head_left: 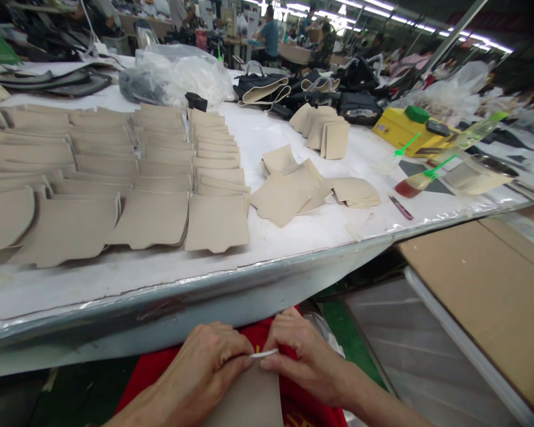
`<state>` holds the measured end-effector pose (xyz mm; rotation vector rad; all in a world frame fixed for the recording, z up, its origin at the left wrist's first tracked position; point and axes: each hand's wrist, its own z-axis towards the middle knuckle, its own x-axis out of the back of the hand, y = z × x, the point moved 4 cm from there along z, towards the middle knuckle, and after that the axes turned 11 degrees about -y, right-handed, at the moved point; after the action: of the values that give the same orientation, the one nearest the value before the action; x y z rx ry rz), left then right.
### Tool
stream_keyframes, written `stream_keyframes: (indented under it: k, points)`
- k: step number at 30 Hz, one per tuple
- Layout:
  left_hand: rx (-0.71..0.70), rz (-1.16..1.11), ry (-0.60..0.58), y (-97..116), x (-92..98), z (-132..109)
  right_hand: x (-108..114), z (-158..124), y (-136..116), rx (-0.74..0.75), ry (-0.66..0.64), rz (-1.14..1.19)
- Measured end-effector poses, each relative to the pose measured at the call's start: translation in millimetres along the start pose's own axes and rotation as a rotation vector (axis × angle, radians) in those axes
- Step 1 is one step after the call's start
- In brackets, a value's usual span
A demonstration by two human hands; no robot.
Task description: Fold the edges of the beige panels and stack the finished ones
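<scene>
Near the bottom of the head view, a beige panel [250, 396] lies over red cloth [158, 369]. A thin white strip [265, 353] shows along its upper edge. My left hand [209, 359] pinches the panel's edge at the strip's left end. At the right end my right hand [299, 354] pinches the same edge between thumb and curled fingers. Both hands are below the front edge of the white table [129, 279]. Rows of similar beige pieces [153, 216] are laid out on the table, with a looser pile [282, 196] to their right.
A purple cutter [401, 207] lies near the table's front edge. Beyond it are a bottle with a green nozzle [413, 185] and a yellow box [394, 127]. Clear plastic bags [182, 74] and black bags [358, 107] lie farther back. A brown board [485, 284] stands at the right.
</scene>
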<state>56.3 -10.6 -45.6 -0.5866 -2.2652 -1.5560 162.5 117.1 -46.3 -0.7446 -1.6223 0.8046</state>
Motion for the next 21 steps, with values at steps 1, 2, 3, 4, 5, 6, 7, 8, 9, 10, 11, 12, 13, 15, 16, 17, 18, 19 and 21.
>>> stream_keyframes:
  k: [1,2,3,4,5,6,7,8,9,10,11,12,13,15,16,17,18,19,21]
  points:
    - [-0.003,-0.009,0.012,0,-0.6,0,-1,0,0,-0.014,0.012,0.018]
    - [0.003,-0.011,0.021,-1,-1.0,1,-2,0,1,-0.02,0.029,0.028]
    - [0.015,-0.014,0.028,-2,-1.2,1,-3,0,1,-0.018,0.048,0.033]
    - [0.03,-0.02,0.027,-3,-1.1,2,-4,1,2,-0.011,0.061,0.032]
    - [0.043,-0.037,0.019,-5,-0.6,1,-5,1,3,-0.003,0.069,0.03]
    - [0.053,-0.06,0.007,-8,0.3,0,-6,1,4,0.005,0.072,0.027]
    - [0.061,-0.088,-0.005,-11,1.7,-2,-6,1,6,0.009,0.072,0.028]
    - [0.069,-0.12,-0.015,-15,3.6,-5,-6,0,8,0.01,0.073,0.033]
    - [0.077,-0.146,-0.02,-19,5.7,-9,-6,-1,10,0.009,0.074,0.045]
    - [0.087,-0.165,-0.025,-23,7.8,-14,-6,-3,12,0.006,0.077,0.062]
    - [0.094,-0.178,-0.023,-26,9.7,-18,-7,-4,15,0.0,0.08,0.084]
    - [0.099,-0.184,-0.018,-29,11.1,-23,-8,-6,18,-0.011,0.08,0.106]
    - [0.1,-0.184,-0.01,-31,12.0,-26,-10,-7,21,-0.026,0.077,0.127]
    - [0.093,-0.153,0.017,-33,12.7,-30,-12,-9,25,-0.059,0.071,0.148]
    - [0.089,-0.129,0.033,-33,12.6,-31,-13,-10,26,-0.068,0.064,0.139]
    - [0.085,-0.1,0.047,-32,12.6,-31,-12,-9,25,-0.069,0.055,0.113]
    - [0.081,-0.074,0.059,-31,12.5,-30,-11,-8,23,-0.064,0.04,0.07]
    - [0.081,-0.052,0.066,-30,12.6,-28,-9,-7,19,-0.055,0.016,0.017]
    - [0.079,-0.027,0.073,-27,13.5,-24,-6,-1,7,-0.043,-0.043,-0.098]
